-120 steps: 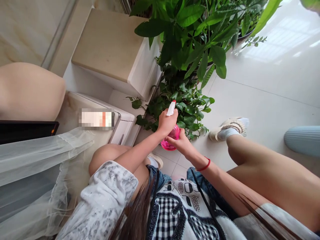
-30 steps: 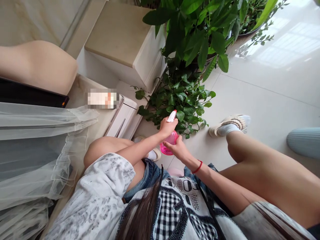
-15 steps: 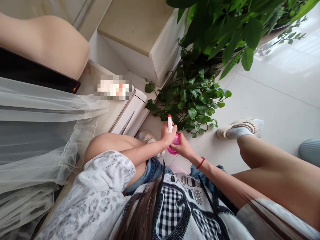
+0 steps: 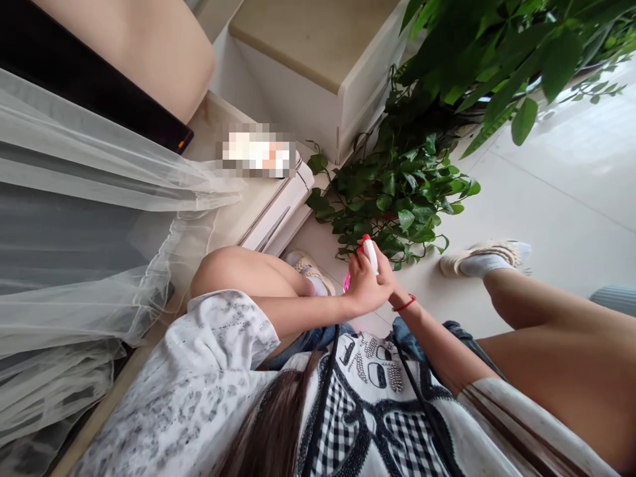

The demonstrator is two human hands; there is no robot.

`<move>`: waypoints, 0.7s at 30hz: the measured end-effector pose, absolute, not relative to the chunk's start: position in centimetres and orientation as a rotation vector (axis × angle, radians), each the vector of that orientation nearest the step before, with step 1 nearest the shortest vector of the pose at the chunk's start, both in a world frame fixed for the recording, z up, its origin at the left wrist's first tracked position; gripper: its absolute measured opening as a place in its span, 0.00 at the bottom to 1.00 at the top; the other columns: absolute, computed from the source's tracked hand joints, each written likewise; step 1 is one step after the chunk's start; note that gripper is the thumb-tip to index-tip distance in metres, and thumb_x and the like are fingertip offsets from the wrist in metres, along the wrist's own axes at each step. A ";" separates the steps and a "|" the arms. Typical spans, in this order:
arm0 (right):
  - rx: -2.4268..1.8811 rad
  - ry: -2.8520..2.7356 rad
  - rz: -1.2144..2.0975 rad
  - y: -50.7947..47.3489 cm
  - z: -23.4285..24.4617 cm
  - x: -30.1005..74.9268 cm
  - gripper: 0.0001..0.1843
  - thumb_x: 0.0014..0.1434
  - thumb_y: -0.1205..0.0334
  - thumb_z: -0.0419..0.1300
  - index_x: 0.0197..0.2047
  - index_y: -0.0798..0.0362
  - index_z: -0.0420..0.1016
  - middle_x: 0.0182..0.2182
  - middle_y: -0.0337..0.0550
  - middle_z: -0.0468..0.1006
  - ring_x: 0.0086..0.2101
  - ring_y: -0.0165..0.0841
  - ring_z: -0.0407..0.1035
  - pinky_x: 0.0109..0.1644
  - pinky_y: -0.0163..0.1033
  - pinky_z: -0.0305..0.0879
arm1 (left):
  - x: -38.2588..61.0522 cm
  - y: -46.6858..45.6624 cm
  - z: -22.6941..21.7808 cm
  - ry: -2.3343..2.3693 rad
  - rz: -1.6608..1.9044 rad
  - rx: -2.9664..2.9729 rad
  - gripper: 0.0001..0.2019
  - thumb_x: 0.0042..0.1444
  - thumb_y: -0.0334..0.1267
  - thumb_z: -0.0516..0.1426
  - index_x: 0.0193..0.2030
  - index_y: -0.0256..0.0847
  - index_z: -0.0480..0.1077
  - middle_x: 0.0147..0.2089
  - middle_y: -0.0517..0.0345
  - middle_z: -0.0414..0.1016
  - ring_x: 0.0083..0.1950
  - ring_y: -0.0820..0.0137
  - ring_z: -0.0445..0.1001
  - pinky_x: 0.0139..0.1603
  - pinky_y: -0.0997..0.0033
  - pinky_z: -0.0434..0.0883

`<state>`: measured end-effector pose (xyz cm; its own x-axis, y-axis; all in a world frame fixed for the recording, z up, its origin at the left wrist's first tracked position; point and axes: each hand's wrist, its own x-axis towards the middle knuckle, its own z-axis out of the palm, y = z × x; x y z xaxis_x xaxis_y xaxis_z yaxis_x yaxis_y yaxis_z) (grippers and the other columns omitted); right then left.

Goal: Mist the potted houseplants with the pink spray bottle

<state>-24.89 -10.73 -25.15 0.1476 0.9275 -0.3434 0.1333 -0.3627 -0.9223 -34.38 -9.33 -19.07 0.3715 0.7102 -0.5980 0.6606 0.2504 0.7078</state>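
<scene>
A pink spray bottle (image 4: pixel 346 285) with a white spray head (image 4: pixel 370 255) is held in front of my knees, mostly hidden by my hands. My left hand (image 4: pixel 362 288) wraps round the bottle's neck and spray head from the left. My right hand (image 4: pixel 386 277), with a red cord at the wrist, closes on the bottle from the right. Just beyond the nozzle is a low trailing green plant (image 4: pixel 402 199) on the floor.
A tall leafy plant (image 4: pixel 497 59) rises at the upper right. White steps with beige tops (image 4: pixel 318 40) stand behind the plants. A sheer white curtain (image 4: pixel 89 218) hangs at the left. My sandalled foot (image 4: pixel 487 258) rests on the pale tiled floor (image 4: pixel 561 199).
The view has swung left and down. My hands have drawn closer together on the bottle, so its pink body is nearly covered, and the spray head has turned towards the right.
</scene>
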 end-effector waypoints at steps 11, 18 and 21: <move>-1.783 -0.810 1.031 -8.5 -28.8 -28.6 0.12 0.53 0.54 0.59 0.39 0.48 0.70 0.33 0.40 0.71 0.31 0.35 0.63 0.40 0.45 0.65 | -36.6 -11.8 -16.8 1.285 -0.023 1.222 0.46 0.59 0.31 0.56 0.81 0.33 0.38 0.82 0.30 0.36 0.84 0.48 0.37 0.81 0.50 0.48; -2.029 -0.865 0.719 -1.0 -29.7 -28.2 0.05 0.51 0.64 0.56 0.29 0.48 0.61 0.25 0.36 0.65 0.28 0.31 0.59 0.38 0.43 0.59 | -36.4 -11.2 -16.3 1.143 0.070 1.164 0.46 0.65 0.36 0.53 0.81 0.29 0.27 0.83 0.30 0.32 0.84 0.54 0.36 0.82 0.54 0.45; -2.139 -0.778 0.760 0.4 -29.8 -27.9 0.10 0.50 0.66 0.55 0.24 0.47 0.55 0.20 0.32 0.56 0.24 0.29 0.52 0.33 0.42 0.52 | -35.5 -10.2 -16.3 1.166 0.064 1.152 0.48 0.66 0.39 0.54 0.80 0.26 0.25 0.82 0.24 0.34 0.84 0.50 0.39 0.82 0.53 0.46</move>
<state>-27.90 0.40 -29.80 0.6433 0.7157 -0.2717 0.2878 -0.5550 -0.7805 -35.52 -10.19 -16.26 0.4580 0.5725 -0.6801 0.4951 0.4711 0.7300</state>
